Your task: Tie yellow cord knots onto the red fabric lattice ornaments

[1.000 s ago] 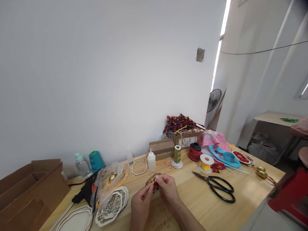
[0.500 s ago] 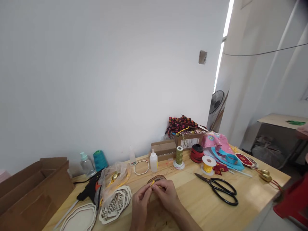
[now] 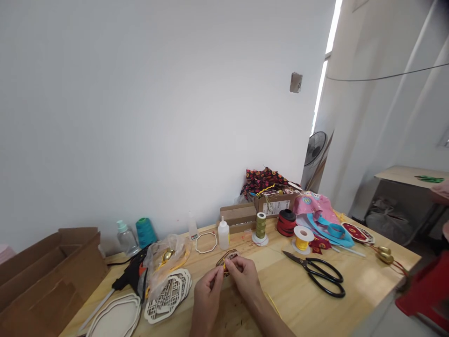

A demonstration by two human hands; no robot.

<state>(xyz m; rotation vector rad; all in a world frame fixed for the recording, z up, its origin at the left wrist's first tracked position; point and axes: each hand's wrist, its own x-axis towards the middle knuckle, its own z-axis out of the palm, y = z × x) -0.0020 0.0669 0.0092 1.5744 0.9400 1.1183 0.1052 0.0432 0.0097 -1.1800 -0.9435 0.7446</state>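
My left hand (image 3: pixel 207 291) and my right hand (image 3: pixel 244 277) meet over the front of the table, thumbs and forefingers pinched. Between the fingertips runs a yellow cord (image 3: pixel 224 265), gripped by both hands. Just behind the fingers lies a small brown patterned ornament (image 3: pixel 229 255) with a scalloped edge, partly hidden by my hands. Whether the cord is fastened to it, I cannot tell. A loose yellow strand shows on the table to the right of my right forearm.
Black-handled scissors (image 3: pixel 322 275) lie at the right. Behind stand a white squeeze bottle (image 3: pixel 223 235), an olive thread spool (image 3: pixel 260 226) and a yellow cord spool (image 3: pixel 302 239). At left are lattice wooden pieces (image 3: pixel 164 302), a black glue gun (image 3: pixel 130 277) and a cardboard box (image 3: pixel 52 281).
My fingertips have shifted slightly and the yellow loop above them has become smaller. A yellow strand now shows beside my right forearm. The view has moved a little.
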